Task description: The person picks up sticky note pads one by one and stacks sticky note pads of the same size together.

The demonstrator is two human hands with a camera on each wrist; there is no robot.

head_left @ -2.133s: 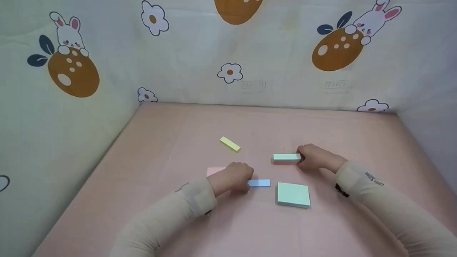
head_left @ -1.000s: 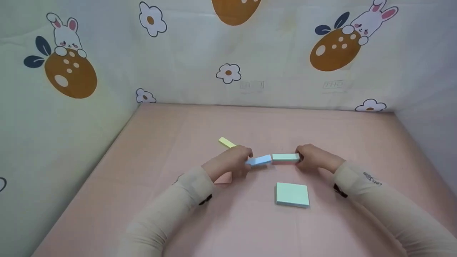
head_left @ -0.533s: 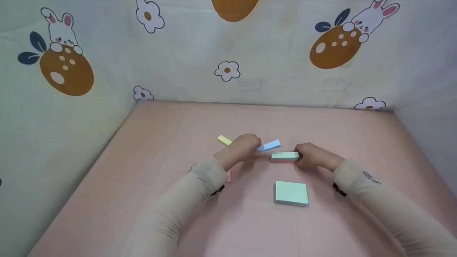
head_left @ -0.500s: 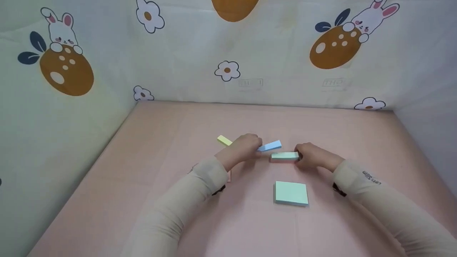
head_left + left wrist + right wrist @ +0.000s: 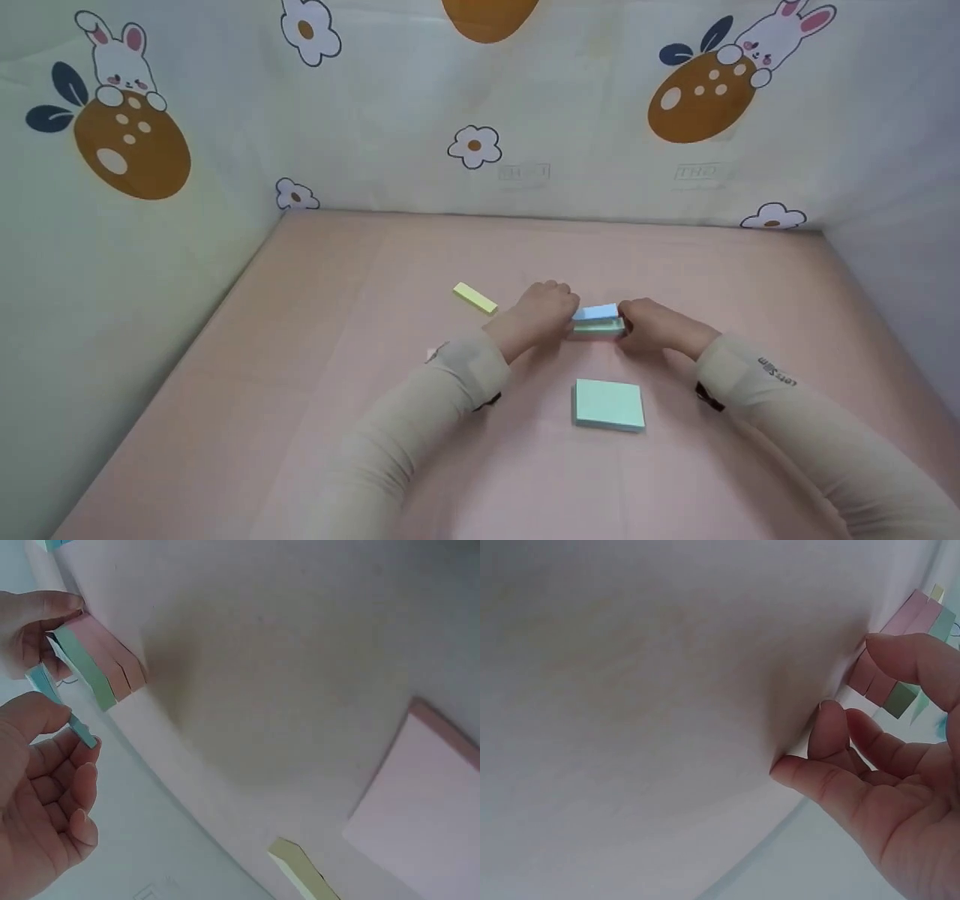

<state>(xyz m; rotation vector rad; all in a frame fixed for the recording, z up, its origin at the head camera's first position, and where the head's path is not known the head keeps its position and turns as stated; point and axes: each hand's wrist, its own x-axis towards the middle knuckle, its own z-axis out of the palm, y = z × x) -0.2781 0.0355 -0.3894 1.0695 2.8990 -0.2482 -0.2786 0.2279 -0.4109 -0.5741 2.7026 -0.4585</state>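
Observation:
In the head view my left hand [image 5: 536, 319] pinches a narrow blue sticky-note pad [image 5: 598, 312] just above a stack of narrow sticky-note pads [image 5: 598, 328]. The left wrist view shows the thumb and fingertips on the blue pad [image 5: 46, 684], which is tilted and apart from the stack [image 5: 97, 660]. That stack has two pink layers with a green one on top. My right hand [image 5: 664, 330] grips the stack's right end between thumb and fingers. From the right wrist view, the thumb and fingers [image 5: 900, 664] lie at the stack's near end.
A square green sticky-note pad [image 5: 607, 405] lies nearer the front. A narrow yellow pad [image 5: 475, 298] lies left of the left hand. The square pink pad [image 5: 424, 802] is mostly hidden by the left sleeve in the head view. A patterned wall [image 5: 585, 112] rises behind the pink tabletop.
My left hand has carried the blue pad from near the table's middle away and rightward to above the stack. My right hand stays at the stack's end.

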